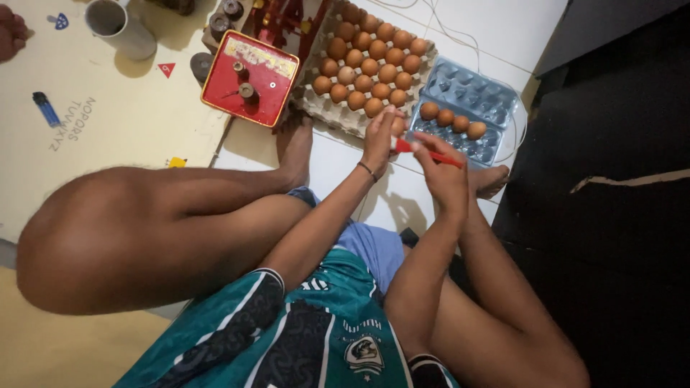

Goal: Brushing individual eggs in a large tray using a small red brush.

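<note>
Head view, the only one supplied: a seated person is seen from above, knees drawn up, both hands raised between the legs over the floor. An egg point(397, 126) is held in the left hand point(379, 136), fingers curled around it, just beside the near edge of the cardboard egg tray point(316, 100), which is nearly filled with brown eggs. A red pen point(424, 152) is pinched in the right hand point(442, 172), fingers pressed together on its shaft, its tip brought to the held egg. Beyond the hands a clear plastic egg tray point(496, 108) is noted, with four brown eggs point(453, 120) set in one row and the remaining cups unfilled. In the inspector's judgement, the egg is best kept cradled rather than squeezed, and the pen applied with light pressure only, since the shell could crack under a firm stroke. A red scale point(248, 79) carrying small metal weights is placed left of the cardboard tray. The surface is a white tiled floor point(496, 29), crossed by thin cables; a pale printed mat point(108, 108) lies to the left, bearing a white cup point(118, 25) and a blue lighter point(45, 109). A dark mat point(618, 179) covers the right side.
</note>
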